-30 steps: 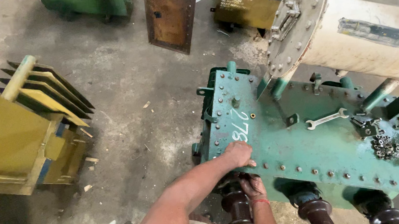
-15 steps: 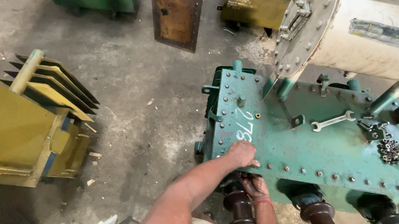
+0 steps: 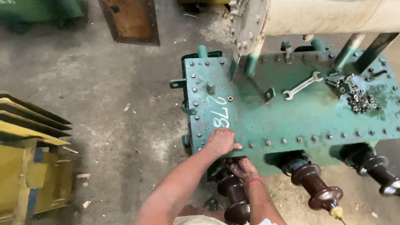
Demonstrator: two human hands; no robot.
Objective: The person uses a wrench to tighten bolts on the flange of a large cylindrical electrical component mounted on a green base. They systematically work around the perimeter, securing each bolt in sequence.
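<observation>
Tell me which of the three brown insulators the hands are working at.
The leftmost insulator, under the lid's near corner. The right hand grips its top, the left hand presses the lid above it. The other two stand untouched.

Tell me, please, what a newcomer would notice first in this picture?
First the big green bolted tank lid in the middle, with the left hand pressing on its near edge and the right hand just below at a dark brown insulator. Next, a wrench and a heap of nuts lie on the lid's far right.
</observation>
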